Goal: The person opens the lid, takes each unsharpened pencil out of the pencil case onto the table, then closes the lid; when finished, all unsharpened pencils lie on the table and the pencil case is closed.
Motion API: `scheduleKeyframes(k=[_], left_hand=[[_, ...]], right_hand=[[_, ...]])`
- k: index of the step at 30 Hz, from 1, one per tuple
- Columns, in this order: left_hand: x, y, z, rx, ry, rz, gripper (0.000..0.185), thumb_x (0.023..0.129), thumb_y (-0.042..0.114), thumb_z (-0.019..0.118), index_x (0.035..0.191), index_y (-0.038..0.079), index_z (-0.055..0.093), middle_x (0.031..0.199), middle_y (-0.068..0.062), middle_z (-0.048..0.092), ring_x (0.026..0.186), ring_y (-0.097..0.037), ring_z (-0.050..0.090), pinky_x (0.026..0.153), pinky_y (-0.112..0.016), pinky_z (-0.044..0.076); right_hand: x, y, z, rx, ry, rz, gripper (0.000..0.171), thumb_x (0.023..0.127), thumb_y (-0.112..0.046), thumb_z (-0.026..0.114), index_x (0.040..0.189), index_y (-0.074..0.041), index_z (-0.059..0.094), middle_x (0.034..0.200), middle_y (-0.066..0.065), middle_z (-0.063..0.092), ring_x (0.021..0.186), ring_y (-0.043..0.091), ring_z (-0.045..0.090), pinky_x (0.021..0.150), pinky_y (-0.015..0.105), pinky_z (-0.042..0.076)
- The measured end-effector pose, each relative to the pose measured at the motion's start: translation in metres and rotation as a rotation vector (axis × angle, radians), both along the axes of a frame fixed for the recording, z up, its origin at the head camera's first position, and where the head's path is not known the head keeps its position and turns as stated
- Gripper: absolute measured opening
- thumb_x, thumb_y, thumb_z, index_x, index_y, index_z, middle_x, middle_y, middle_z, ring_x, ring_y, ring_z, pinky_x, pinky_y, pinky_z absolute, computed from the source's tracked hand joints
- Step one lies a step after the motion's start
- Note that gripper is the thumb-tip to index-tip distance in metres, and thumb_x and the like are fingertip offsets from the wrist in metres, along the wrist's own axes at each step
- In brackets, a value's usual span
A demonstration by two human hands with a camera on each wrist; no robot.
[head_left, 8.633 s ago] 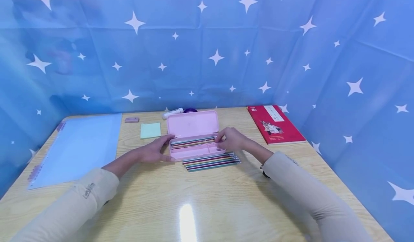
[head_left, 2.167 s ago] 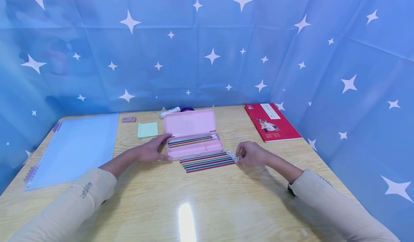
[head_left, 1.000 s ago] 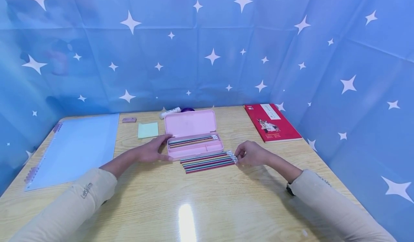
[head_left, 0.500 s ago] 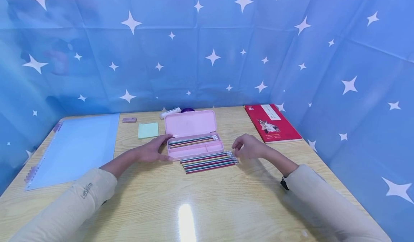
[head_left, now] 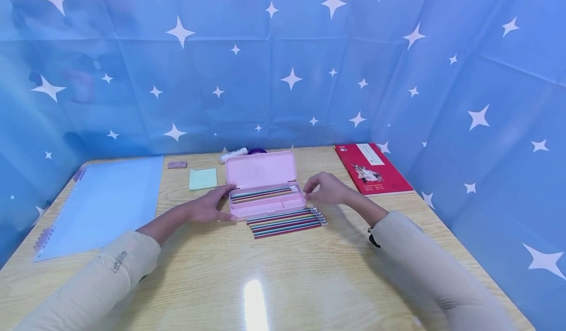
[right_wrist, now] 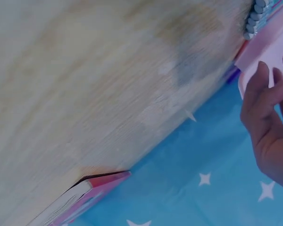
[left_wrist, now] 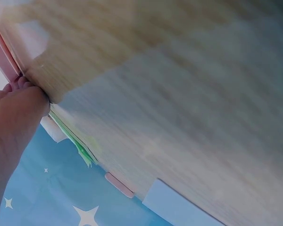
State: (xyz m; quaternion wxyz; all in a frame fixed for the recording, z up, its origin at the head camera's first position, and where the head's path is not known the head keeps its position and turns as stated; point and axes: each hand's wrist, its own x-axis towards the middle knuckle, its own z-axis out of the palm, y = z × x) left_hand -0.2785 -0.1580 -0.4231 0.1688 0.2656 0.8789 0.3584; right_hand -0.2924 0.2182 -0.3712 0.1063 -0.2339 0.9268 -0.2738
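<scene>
An open pink pencil case (head_left: 261, 171) lies mid-table with several pencils (head_left: 263, 193) in its tray. In front of it, a row of coloured pencils (head_left: 287, 220) lies on the wood. My left hand (head_left: 221, 204) holds the case's left end, thumb in front and fingers behind; the left wrist view shows its fingertips (left_wrist: 19, 87) against the pink edge (left_wrist: 7, 61). My right hand (head_left: 309, 189) hovers at the case's right end with thumb and forefinger close together. Whether they pinch a pencil is hidden. The right wrist view shows curled fingers (right_wrist: 266, 117) near the case (right_wrist: 269, 47) and the pencil ends (right_wrist: 257, 16).
A pale blue folder (head_left: 101, 203) lies at the left, and a red book (head_left: 373, 169) at the back right. Behind the case are green sticky notes (head_left: 203, 179), a small eraser (head_left: 177, 164), a glue stick (head_left: 234, 154) and a purple object (head_left: 258, 151). Blue starred cloth walls the table.
My right hand has risen from the eraser ends of the table pencils and moved back and left to the case's right end. The left hand has stayed on the case.
</scene>
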Motion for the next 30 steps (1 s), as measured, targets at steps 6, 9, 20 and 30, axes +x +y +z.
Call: scheduleKeyframes(k=[6, 9, 20, 30], left_hand=[[0.000, -0.001, -0.002, 0.002, 0.002, -0.002, 0.109, 0.082, 0.047, 0.078, 0.156, 0.001, 0.014, 0.159, -0.023, 0.021, 0.148, -0.040, 0.020, 0.120, -0.051, 0.018], [0.000, -0.001, -0.003, 0.005, -0.002, 0.000, 0.108, 0.082, 0.047, 0.078, 0.156, 0.001, 0.014, 0.159, -0.023, 0.021, 0.148, -0.040, 0.019, 0.120, -0.051, 0.018], [-0.001, -0.001, -0.002, -0.012, 0.001, 0.007, 0.107, 0.083, 0.047, 0.078, 0.157, 0.002, 0.015, 0.160, -0.021, 0.021, 0.148, -0.038, 0.019, 0.120, -0.050, 0.019], [0.000, 0.000, 0.001, -0.033, -0.005, 0.019, 0.106, 0.083, 0.046, 0.078, 0.157, 0.004, 0.015, 0.160, -0.020, 0.021, 0.149, -0.037, 0.018, 0.121, -0.050, 0.017]], right_hand=[[-0.012, -0.012, -0.004, -0.043, 0.030, 0.034, 0.015, 0.090, -0.010, 0.072, 0.104, -0.002, 0.075, 0.102, 0.005, 0.073, 0.101, 0.024, 0.064, 0.087, 0.037, 0.056], [-0.017, -0.018, -0.007, -0.056, 0.046, 0.054, 0.014, 0.090, -0.007, 0.071, 0.103, -0.001, 0.075, 0.103, 0.006, 0.073, 0.100, 0.025, 0.064, 0.083, 0.035, 0.056], [-0.028, -0.035, -0.008, -0.017, 0.030, 0.049, 0.011, 0.090, 0.001, 0.069, 0.098, -0.002, 0.077, 0.099, 0.006, 0.073, 0.097, 0.024, 0.063, 0.091, 0.039, 0.051], [-0.040, -0.043, -0.012, 0.061, -0.035, 0.013, 0.011, 0.087, 0.001, 0.072, 0.093, -0.007, 0.078, 0.091, 0.002, 0.072, 0.088, 0.017, 0.064, 0.083, 0.031, 0.053]])
